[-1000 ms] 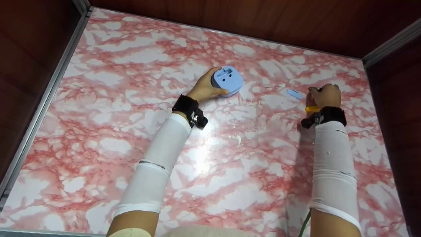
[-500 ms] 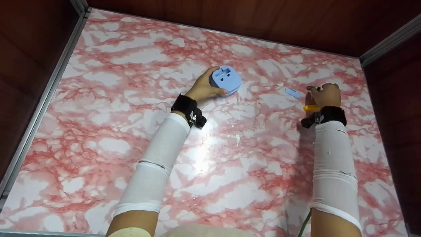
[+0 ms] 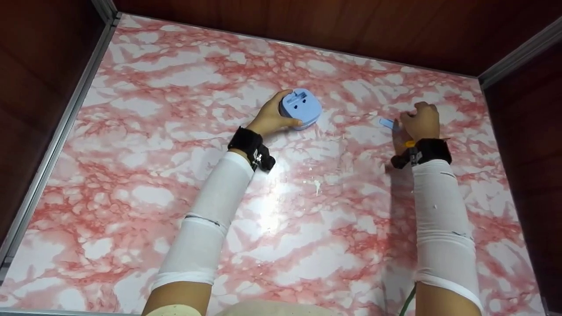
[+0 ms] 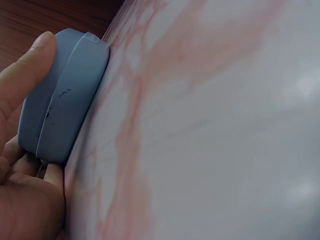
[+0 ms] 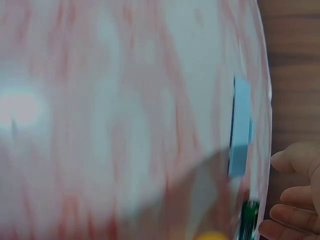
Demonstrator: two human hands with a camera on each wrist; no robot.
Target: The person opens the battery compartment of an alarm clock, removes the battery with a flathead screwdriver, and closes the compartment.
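Blue case [image 3: 301, 109] gripped by left hand [image 3: 271, 119]; right hand [image 3: 420, 123] seemingly curled.

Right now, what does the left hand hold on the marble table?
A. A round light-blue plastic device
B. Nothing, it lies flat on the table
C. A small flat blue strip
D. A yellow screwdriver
A. In the head view the left hand has its thumb and fingers curled round the round light-blue device that sits on the table; the left wrist view shows the same grip on its edge.
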